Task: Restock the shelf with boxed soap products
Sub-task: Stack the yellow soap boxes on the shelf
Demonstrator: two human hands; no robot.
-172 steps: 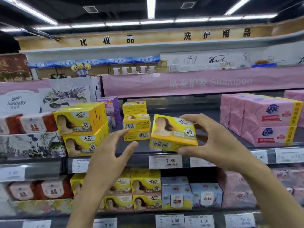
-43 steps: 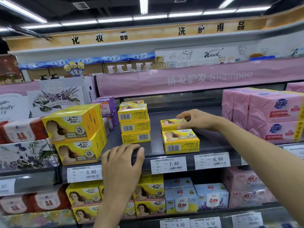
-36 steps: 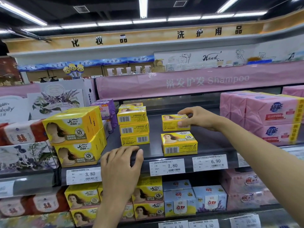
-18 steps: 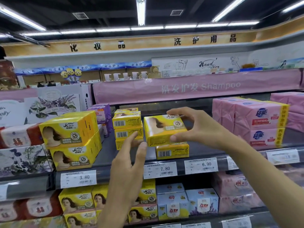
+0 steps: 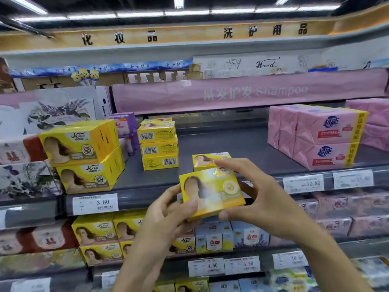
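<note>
The yellow soap box (image 5: pixel 211 191) taken from behind has come off the shelf (image 5: pixel 242 144) and is now grasped by both the left hand (image 5: pixel 168 209) and right hand (image 5: pixel 259 199), in front of the lone yellow box (image 5: pixel 207 160), suggesting it will be refaced.

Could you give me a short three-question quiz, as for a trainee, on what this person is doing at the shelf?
1. True or false: both the left hand and the right hand grip the yellow soap box.
2. How many yellow boxes make up the barcode stack on the grey shelf? A. one B. three C. six
3. What lies on the shelf directly behind the held box?

Key:
1. True.
2. B.
3. A single yellow box, lying flat.
</note>
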